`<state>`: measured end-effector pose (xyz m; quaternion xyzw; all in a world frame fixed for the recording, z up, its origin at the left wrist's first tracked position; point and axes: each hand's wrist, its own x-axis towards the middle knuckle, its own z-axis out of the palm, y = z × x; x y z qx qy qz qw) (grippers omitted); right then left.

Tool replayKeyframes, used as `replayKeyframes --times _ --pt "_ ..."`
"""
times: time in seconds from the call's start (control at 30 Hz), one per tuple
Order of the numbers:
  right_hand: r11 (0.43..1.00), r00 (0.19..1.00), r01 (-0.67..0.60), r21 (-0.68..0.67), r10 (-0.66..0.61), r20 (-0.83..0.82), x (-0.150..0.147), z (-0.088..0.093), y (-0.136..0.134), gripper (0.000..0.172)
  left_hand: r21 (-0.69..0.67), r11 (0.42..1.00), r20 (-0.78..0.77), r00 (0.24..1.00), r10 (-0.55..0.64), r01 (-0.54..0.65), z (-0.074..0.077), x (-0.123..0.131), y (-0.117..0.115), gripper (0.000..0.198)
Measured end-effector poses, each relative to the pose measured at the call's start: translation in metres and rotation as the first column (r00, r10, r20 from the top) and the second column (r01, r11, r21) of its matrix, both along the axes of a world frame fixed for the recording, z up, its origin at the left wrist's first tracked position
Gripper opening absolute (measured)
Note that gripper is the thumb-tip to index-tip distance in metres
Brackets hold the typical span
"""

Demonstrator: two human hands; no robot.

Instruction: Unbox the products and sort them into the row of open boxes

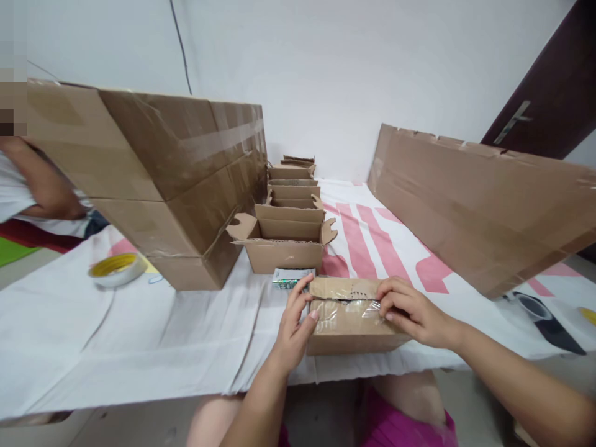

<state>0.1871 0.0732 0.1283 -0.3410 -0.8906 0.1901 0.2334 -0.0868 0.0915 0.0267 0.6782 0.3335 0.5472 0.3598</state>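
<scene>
A small brown cardboard box [356, 343] lies in front of me near the table's front edge. Its top flaps are nearly together, with a narrow dark gap between them and shiny clear tape along the seam. My left hand [294, 329] holds the box's left end, thumb on the top and fingers along the far corner. At the right end, my right hand [412, 310] grips the flap edge with bent fingers. Just behind the box sits a small carton with a shiny, glittering side [293, 279], partly behind my left fingers.
Several open cardboard boxes [286, 256] stand in a row behind. Stacked taped boxes [186, 174] rise at left, beside a tape roll [116, 269]. A large cardboard panel [475, 198] stands right, near a dark object [552, 326]. Another person's arm [46, 180] shows far left.
</scene>
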Motion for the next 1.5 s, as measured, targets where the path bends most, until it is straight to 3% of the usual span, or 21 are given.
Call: replayKeyframes --times 0.13,0.27,0.33,0.4,0.53,0.6,0.63,0.73,0.8,0.93,1.27,1.37,1.47,1.5 --pt "0.988 0.989 0.005 -0.153 -0.028 -0.146 0.013 -0.004 0.001 0.017 -0.007 1.0 -0.003 1.0 0.005 -0.005 0.0 -0.001 0.0 0.021" --pt "0.947 0.887 0.162 -0.279 -0.263 -0.379 0.041 -0.009 -0.006 0.018 -0.01 1.0 0.001 1.0 0.008 -0.008 -0.001 0.0 0.001 0.022" --pt "0.897 0.83 0.259 -0.358 -0.397 -0.392 0.058 -0.013 -0.016 0.02 -0.005 1.0 0.008 1.0 0.006 -0.006 -0.002 0.001 0.002 0.023" --pt "0.835 0.829 0.31 -0.454 -0.471 -0.301 0.073 -0.022 -0.032 0.024 -0.002 1.0 0.02 1.0 0.008 -0.008 -0.003 0.003 0.002 0.023" --pt "0.706 0.907 0.326 -0.628 -0.422 -0.004 0.081 -0.069 -0.08 0.017 -0.001 1.0 0.039 0.999 0.008 -0.008 -0.005 0.004 0.002 0.023" --pt "0.669 0.884 0.444 -0.596 -0.434 0.172 0.075 -0.104 -0.106 0.007 -0.003 1.0 0.04 0.999 0.009 -0.009 -0.005 0.004 0.001 0.024" --pt "0.653 0.86 0.504 -0.565 -0.437 0.262 0.072 -0.121 -0.119 0.01 -0.004 1.0 0.038 0.999 0.01 -0.01 -0.005 0.004 0.001 0.024" --pt "0.664 0.798 0.595 -0.452 -0.421 0.432 0.062 -0.161 -0.148 0.02 -0.009 1.0 0.021 1.0 0.009 -0.009 -0.004 0.004 0.001 0.028" --pt "0.674 0.763 0.629 -0.387 -0.443 0.47 0.059 -0.173 -0.158 0.022 -0.008 1.0 0.012 1.0 0.006 -0.006 -0.004 0.004 0.001 0.029" --pt "0.7 0.763 0.627 -0.342 -0.464 0.45 0.063 -0.173 -0.159 0.02 -0.001 1.0 0.003 1.0 0.007 -0.007 -0.004 0.003 0.001 0.029" --pt "0.663 0.77 0.622 -0.417 -0.421 0.48 0.074 -0.166 -0.146 0.029 -0.002 1.0 -0.03 1.0 0.002 -0.002 -0.001 0.0 -0.001 0.03" --pt "0.703 0.792 0.591 -0.396 -0.412 0.451 0.076 -0.155 -0.14 0.023 0.003 1.0 -0.023 1.0 0.006 -0.006 -0.001 0.0 -0.001 0.029" --pt "0.769 0.812 0.565 -0.3 -0.452 0.37 0.079 -0.136 -0.13 0.006 0.005 1.0 -0.023 1.0 0.002 -0.002 0.0 0.0 -0.002 0.029" --pt "0.793 0.818 0.556 -0.249 -0.469 0.332 0.08 -0.128 -0.126 0.013 0.004 1.0 -0.028 1.0 0.001 -0.001 0.0 0.0 -0.002 0.029"
